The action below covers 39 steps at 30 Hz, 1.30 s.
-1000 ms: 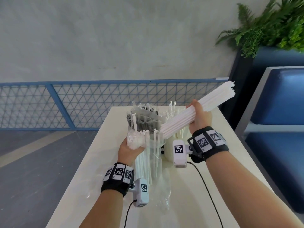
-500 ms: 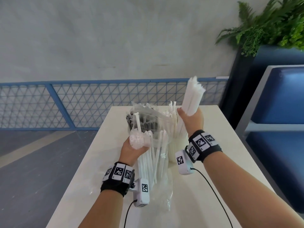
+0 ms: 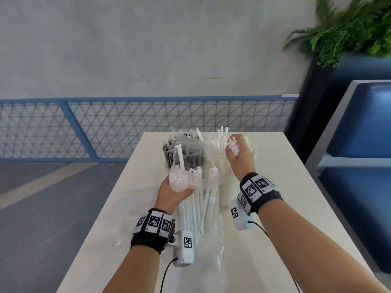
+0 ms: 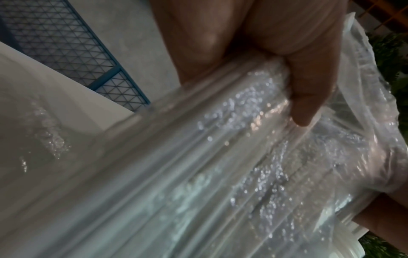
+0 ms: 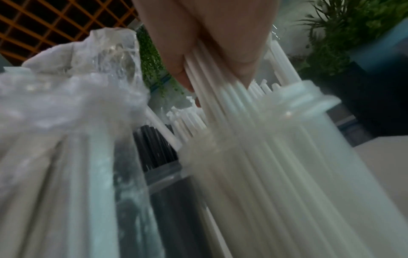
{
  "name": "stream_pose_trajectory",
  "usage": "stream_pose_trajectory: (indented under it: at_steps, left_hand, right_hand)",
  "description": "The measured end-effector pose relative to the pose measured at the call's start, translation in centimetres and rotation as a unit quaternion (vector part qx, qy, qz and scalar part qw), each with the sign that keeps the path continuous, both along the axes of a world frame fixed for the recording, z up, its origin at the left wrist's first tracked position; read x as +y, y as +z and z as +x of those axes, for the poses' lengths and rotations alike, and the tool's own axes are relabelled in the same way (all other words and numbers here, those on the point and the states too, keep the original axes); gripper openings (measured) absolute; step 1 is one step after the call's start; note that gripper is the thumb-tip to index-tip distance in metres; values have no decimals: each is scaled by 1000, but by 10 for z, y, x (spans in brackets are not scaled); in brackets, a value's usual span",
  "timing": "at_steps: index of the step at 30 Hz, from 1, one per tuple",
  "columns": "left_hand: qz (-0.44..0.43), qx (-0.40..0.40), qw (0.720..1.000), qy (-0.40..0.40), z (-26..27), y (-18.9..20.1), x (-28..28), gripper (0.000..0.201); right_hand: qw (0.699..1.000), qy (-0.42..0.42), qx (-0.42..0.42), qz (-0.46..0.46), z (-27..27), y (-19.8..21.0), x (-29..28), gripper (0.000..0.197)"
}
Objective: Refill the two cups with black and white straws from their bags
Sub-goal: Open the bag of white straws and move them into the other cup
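My left hand grips the top of a clear bag of white straws, held upright over the table; its thumb presses on the crinkled plastic. My right hand grips a bundle of white straws, whose lower ends stand inside the translucent white cup among other white straws. That white cup is right of the bag. Behind the bag stands the cup of black straws, also visible as dark straws between bag and white cup.
The white table ends at a blue mesh railing behind. A loose clear plastic bag lies on the table near my left wrist. A blue bench and a potted plant stand to the right.
My right hand swung the white bundle from slanting up-right to upright and lowered it into the white cup. The left hand stayed on the bag.
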<state>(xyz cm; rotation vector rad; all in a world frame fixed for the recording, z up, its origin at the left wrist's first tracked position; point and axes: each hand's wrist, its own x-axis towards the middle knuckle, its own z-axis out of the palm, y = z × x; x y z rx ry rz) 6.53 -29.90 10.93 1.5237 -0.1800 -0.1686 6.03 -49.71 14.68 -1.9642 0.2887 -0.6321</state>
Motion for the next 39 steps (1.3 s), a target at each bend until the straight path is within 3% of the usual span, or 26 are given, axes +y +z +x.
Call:
stream_pose_trajectory:
  at_steps: [4, 6, 8, 10, 12, 14, 16, 20, 27, 31, 36, 39]
  left_hand:
    - [1, -9, 1000, 0, -1, 0, 0, 38]
    - [-2, -10, 1000, -2, -2, 0, 1, 39]
    - [1, -10, 1000, -6, -3, -1, 2, 39]
    - [5, -13, 1000, -6, -4, -2, 2, 42]
    - [8, -17, 1000, -7, -5, -1, 1, 43]
    - [10, -24, 1000, -9, -6, 0, 0, 44]
    - [11, -28, 999, -13, -7, 0, -1, 44]
    - [14, -30, 999, -12, -8, -1, 1, 46]
    - [18, -32, 999, -24, -5, -6, 5, 49]
    - [39, -29, 998, -45, -3, -10, 7, 52]
    - [71, -4, 995, -72, 1, -14, 10, 91]
    - [52, 16, 995, -87, 2, -15, 10, 89]
  right_hand:
    - [994, 45, 93, -23, -4, -12, 5, 34]
    - [995, 40, 84, -38, -7, -12, 7, 40]
    - [997, -39, -29, -67, -17, -7, 14, 43]
    - [972, -101, -181, -107, -32, -1, 25, 36]
    - [961, -48, -226, -153, -44, 0, 39, 23]
    - [959, 25, -181, -218, -49, -6, 48, 21]
    - [955, 36, -109, -275, -47, -15, 49, 22]
    - [974, 67, 54, -208, -48, -19, 42, 31]
    - [970, 129, 47, -199, -50, -17, 47, 46]
    - [971, 148, 88, -168, -47, -14, 50, 55]
    - [952, 198, 163, -166, -40, -11, 50, 63]
    - [965, 208, 148, -53, -39, -18, 52, 56]
